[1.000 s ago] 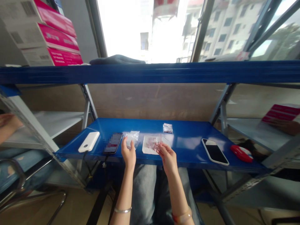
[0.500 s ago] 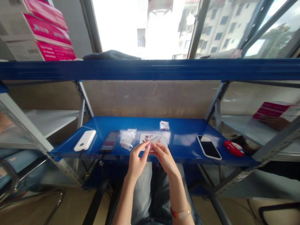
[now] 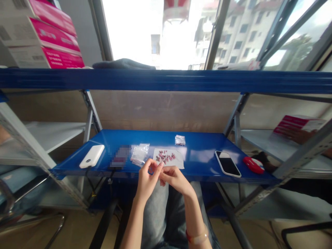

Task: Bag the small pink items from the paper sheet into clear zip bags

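My left hand [image 3: 148, 180] and my right hand [image 3: 175, 178] meet at the front edge of the blue table. Thumbs and fingers of both are pinched together, fingertips touching or nearly so. Whatever lies between them is hidden or too thin to make out. Just beyond my fingers, a white sheet [image 3: 178, 162] carries many small dark red pieces [image 3: 166, 156], loosely spread. Left of it, near my left hand, lies a pile of clear plastic bags [image 3: 140, 153]. Farther back sits a small stack of filled clear bags [image 3: 180, 140].
A white power bank [image 3: 92, 156] with a cable and a blurred-out item [image 3: 121, 156] lie at left. To the right are a phone [image 3: 228, 164] and a red object [image 3: 253, 165]. A blue shelf beam [image 3: 166, 80] crosses above. Another person's hand [image 3: 302, 135] touches a pink box at far right.
Both hands have drawn slightly back and down, uncovering the sheet and its red pieces. The clear bag seen between my fingers earlier no longer shows. The view has shifted a little.
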A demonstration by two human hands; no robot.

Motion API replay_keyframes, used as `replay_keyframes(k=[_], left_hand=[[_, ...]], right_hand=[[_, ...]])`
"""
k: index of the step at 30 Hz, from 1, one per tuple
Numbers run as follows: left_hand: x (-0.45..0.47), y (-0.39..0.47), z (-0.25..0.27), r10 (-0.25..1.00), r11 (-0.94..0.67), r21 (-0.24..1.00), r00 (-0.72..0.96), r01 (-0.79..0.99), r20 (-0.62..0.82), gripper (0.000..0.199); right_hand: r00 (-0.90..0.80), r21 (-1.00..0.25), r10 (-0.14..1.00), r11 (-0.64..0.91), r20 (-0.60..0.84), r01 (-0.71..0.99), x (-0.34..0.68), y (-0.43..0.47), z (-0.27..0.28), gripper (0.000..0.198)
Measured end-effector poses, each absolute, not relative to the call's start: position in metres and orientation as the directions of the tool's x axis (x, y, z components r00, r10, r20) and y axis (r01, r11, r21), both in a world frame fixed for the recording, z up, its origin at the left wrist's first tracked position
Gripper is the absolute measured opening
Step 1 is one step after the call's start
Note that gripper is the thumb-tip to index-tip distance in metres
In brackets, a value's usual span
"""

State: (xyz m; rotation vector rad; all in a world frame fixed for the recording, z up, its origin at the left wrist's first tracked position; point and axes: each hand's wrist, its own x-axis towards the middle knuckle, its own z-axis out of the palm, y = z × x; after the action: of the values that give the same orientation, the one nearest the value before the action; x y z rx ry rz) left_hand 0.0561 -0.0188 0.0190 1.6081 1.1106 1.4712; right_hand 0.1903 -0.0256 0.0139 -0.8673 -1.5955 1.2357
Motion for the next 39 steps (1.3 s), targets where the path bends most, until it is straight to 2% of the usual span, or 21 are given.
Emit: replay_keyframes(k=[4, 6, 9, 15, 21, 27, 33, 36, 39], left_hand=[[0.054, -0.018, 0.017, 0.951, -0.252, 0.966, 0.174, -0.051, 0.257, 0.035], [0.053, -0.016, 0.014, 0.963, -0.198, 0.974, 0.163, -0.110, 0.214, 0.036], [0.052, -0.013, 0.010, 0.981, -0.176, 0.978, 0.066, -0.109, 0.184, 0.036], [0.050, -0.014, 0.011, 0.953, -0.294, 0.956, 0.083, 0.013, 0.292, 0.033], [0.053, -0.019, 0.012, 0.904, -0.422, 0.877, 0.033, 0.230, 0.426, 0.029], [0.053, -0.018, 0.013, 0.873, -0.455, 0.783, 0.040, 0.424, 0.485, 0.025], [0.048, -0.017, 0.010, 0.856, -0.461, 0.728, 0.037, 0.507, 0.516, 0.024], [0.047, -0.016, 0.008, 0.846, -0.462, 0.708, 0.027, 0.534, 0.532, 0.024], [0.048, -0.016, 0.008, 0.842, -0.471, 0.689, 0.049, 0.551, 0.537, 0.024]], right_hand=[[-0.410, -0.974, 0.888, 0.228, 0.210, -0.004, 0.188, -0.030, 0.019, 0.037], [-0.420, -0.975, 0.885, 0.220, 0.202, -0.006, 0.187, -0.031, 0.020, 0.038], [-0.414, -0.975, 0.886, 0.223, 0.209, -0.015, 0.185, -0.031, 0.020, 0.041], [-0.352, -0.978, 0.914, 0.167, 0.202, -0.128, 0.180, -0.027, 0.019, 0.040], [-0.235, -0.972, 0.945, 0.208, 0.229, -0.111, 0.177, -0.019, 0.010, 0.039], [-0.157, -0.963, 0.950, 0.260, 0.268, -0.074, 0.173, -0.013, 0.000, 0.037], [-0.110, -0.953, 0.949, 0.287, 0.296, -0.094, 0.163, -0.012, -0.002, 0.037], [-0.088, -0.951, 0.947, 0.305, 0.308, -0.044, 0.163, -0.011, -0.005, 0.037], [0.019, -0.934, 0.938, 0.344, 0.347, 0.101, 0.170, -0.008, -0.008, 0.036]])
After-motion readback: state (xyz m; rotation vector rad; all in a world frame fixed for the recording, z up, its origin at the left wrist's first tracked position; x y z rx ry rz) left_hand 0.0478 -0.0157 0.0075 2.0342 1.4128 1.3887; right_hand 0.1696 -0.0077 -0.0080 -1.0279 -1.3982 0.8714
